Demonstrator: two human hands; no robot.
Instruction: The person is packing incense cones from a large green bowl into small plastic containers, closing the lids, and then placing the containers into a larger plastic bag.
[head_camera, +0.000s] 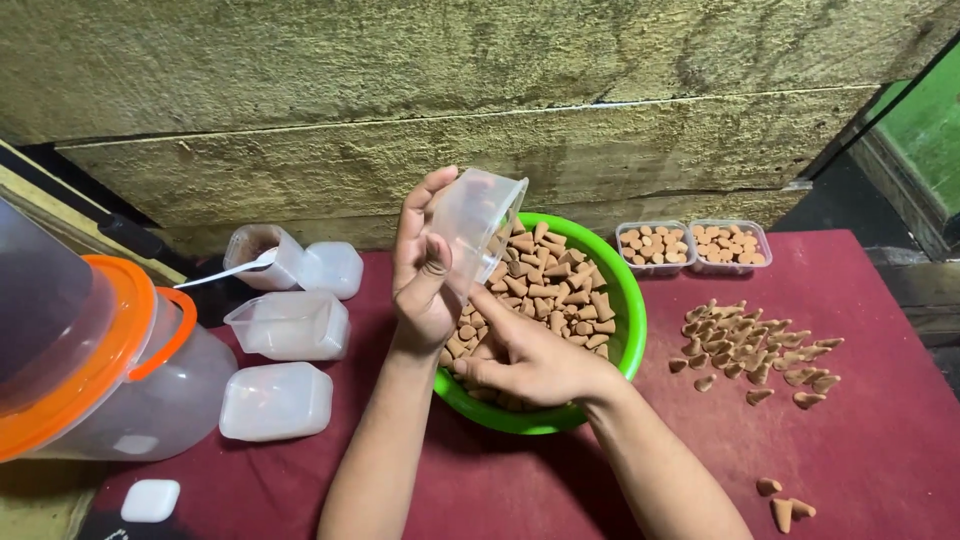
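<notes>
While left hand (425, 270) grips clear plastic tub (478, 222) tilted, right hand (530, 360), apparently closed on brown cones (545, 280) in green bowl (628, 320): load small handfuls.

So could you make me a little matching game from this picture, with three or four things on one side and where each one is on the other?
Things:
1. clear plastic tub
2. round green plastic bowl
3. two small filled clear trays
4. big clear jar with orange lid

Places:
A. far left, lying on its side
B. back of the red cloth, by the wall
C. raised in the left hand
D. under the right hand, holding brown cones

Pairs: 1-C, 2-D, 3-B, 4-A
</notes>
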